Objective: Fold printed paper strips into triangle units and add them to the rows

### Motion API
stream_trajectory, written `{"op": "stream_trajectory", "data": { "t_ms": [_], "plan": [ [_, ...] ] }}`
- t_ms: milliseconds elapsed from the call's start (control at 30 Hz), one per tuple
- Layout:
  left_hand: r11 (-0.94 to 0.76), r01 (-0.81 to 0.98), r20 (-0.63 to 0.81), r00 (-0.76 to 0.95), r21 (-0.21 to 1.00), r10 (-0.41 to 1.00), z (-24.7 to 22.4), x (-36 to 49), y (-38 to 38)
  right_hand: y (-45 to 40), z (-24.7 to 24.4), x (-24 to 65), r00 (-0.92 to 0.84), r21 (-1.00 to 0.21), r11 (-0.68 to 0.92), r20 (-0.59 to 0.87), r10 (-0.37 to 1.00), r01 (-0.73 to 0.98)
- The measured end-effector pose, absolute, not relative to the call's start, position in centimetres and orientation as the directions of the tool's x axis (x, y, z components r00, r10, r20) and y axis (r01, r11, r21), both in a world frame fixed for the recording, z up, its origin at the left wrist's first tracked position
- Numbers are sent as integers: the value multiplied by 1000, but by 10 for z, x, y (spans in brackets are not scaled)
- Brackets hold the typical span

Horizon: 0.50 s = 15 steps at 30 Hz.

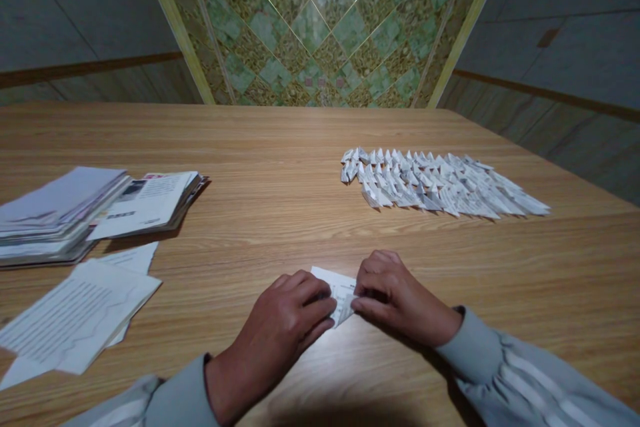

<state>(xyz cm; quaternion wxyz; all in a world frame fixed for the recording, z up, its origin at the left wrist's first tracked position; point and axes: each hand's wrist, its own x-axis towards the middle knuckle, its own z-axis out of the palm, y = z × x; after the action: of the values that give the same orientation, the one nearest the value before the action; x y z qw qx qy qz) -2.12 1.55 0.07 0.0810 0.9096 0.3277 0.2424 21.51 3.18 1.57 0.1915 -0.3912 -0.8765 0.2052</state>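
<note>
I log both hands low on the light wooden table (280, 167); left hand (283, 320) lies palm down, fingers curled, fingertips pressing the small white printed paper slip (336, 288); right hand (395, 297) meets it from the other side, fingers pinching the slip's edge; slip lies flat near the table's front edge, between the two hands; rows of small folded white paper pieces (440, 183) lie well apart at far right; a stack of printed booklets (95, 210) and loose torn white sheets (80, 317) sit at left
</note>
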Motion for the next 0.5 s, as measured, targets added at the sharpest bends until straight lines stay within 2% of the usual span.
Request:
{"op": "stream_trajectory", "data": {
  "t_ms": [200,367,500],
  "plan": [
    [-779,544,419,657,313,627,-3,-21,16,29,12,210,-512,-523,497,129,849,693],
    [-765,534,395,656,359,643,-3,-21,16,26,14,204,-484,-463,478,115,867,746],
    [-775,529,406,660,346,632,0,-20,15,24,16,201,-485,-420,482,108,868,769]
  ]
}}
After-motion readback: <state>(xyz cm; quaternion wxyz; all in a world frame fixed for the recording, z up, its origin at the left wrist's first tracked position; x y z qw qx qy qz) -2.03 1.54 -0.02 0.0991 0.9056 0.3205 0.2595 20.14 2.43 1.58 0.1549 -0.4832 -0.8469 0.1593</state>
